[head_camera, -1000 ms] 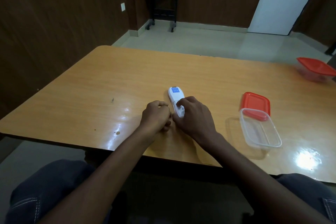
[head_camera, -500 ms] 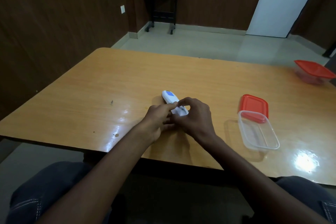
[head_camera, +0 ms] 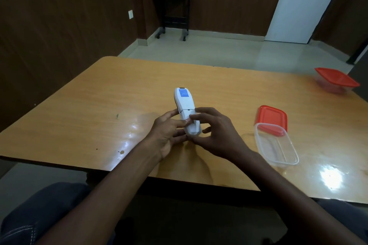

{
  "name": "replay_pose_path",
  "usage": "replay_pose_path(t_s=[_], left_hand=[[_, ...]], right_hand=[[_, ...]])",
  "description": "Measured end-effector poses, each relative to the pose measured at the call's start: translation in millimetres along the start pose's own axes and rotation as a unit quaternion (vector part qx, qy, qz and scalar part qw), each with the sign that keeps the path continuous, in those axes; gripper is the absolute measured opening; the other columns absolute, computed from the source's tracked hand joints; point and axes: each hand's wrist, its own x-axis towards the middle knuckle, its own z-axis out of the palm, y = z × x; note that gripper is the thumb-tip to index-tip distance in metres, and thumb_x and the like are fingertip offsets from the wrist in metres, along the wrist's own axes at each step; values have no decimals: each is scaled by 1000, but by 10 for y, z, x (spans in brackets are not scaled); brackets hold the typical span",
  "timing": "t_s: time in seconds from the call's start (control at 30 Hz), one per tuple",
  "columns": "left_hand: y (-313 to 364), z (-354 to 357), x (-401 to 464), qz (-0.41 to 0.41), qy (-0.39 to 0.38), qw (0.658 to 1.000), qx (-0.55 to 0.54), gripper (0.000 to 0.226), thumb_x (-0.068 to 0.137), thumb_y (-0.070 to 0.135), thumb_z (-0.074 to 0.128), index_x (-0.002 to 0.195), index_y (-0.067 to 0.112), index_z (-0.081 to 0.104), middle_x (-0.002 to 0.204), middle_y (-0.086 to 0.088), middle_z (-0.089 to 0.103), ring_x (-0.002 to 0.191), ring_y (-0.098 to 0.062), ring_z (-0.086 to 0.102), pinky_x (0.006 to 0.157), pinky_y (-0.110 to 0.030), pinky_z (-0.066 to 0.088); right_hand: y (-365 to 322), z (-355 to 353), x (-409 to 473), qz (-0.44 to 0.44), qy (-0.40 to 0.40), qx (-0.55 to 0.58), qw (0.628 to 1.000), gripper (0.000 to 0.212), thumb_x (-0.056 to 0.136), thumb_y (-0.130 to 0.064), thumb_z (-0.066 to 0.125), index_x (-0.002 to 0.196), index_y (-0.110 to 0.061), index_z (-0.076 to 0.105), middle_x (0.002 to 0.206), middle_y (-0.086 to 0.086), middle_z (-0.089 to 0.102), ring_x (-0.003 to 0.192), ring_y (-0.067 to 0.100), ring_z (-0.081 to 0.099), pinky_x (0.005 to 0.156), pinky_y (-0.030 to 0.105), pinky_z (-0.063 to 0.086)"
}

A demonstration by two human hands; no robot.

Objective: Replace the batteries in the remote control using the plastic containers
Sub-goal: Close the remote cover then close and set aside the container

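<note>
A white remote control (head_camera: 185,105) with a blue label on its back is held face down, lifted off the wooden table (head_camera: 99,105). My left hand (head_camera: 169,133) cradles its near end from below and the left. My right hand (head_camera: 215,131) grips the near end from the right, its thumb pressed on the back cover. An open clear plastic container (head_camera: 276,145) lies to the right, its far end resting on its red lid (head_camera: 271,117). A second container with a red lid (head_camera: 336,79) on it stands at the far right edge. No batteries are visible.
The table's near edge runs just in front of my lap. A small black side table (head_camera: 171,10) stands against the far wall, and a white door (head_camera: 302,4) is at the back right.
Both hands have lifted the remote off the table, tilted its far end up and turned it straighter. My left hand has gone from a fist beside it to holding it.
</note>
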Motion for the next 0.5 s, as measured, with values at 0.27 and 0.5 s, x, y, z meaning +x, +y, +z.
replay_pose_path(t_s=[0.27, 0.5], left_hand=[[81, 135, -47, 54, -111, 978, 170, 59, 90, 2, 69, 142, 24, 53, 106, -10, 76, 96, -28, 74, 75, -41, 62], [42, 92, -120, 77, -144, 965, 204, 57, 90, 4, 71, 139, 26, 55, 106, -10, 76, 96, -24, 74, 74, -36, 62]], right_hand=[[141, -404, -7, -29, -57, -107, 992, 144, 54, -58, 90, 160, -33, -4, 167, -7, -19, 149, 30, 25, 83, 42, 59], [105, -404, -54, -46, -58, -128, 989, 154, 53, -64, 89, 159, -28, -16, 162, -2, -36, 145, 34, 33, 71, 21, 45]])
